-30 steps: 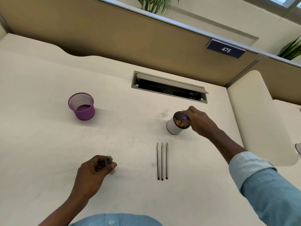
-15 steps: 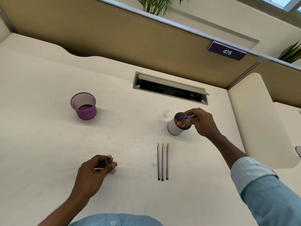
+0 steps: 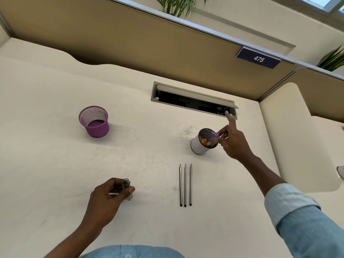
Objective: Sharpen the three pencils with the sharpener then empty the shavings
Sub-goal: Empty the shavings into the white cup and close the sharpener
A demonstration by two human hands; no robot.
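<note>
At the left of the frame stands a purple mesh cup [image 3: 94, 121], and right of centre a white cup [image 3: 199, 146] holds orange-yellow shavings under a dark mesh, with a small purple piece [image 3: 216, 135] at its rim. The three pencils [image 3: 185, 184] in the lower centre are grey with black stripes and black ends, lying on a cream desk [image 3: 55, 155]. The sleeve [image 3: 305, 220] at lower right is pale blue with a faint dotted pattern, and the sign [image 3: 258, 58] at upper right is dark navy with white numerals.

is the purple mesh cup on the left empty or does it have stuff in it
Empty: the purple mesh cup stands upright on the cream desk, and only its bare purple bottom shows inside.
</note>
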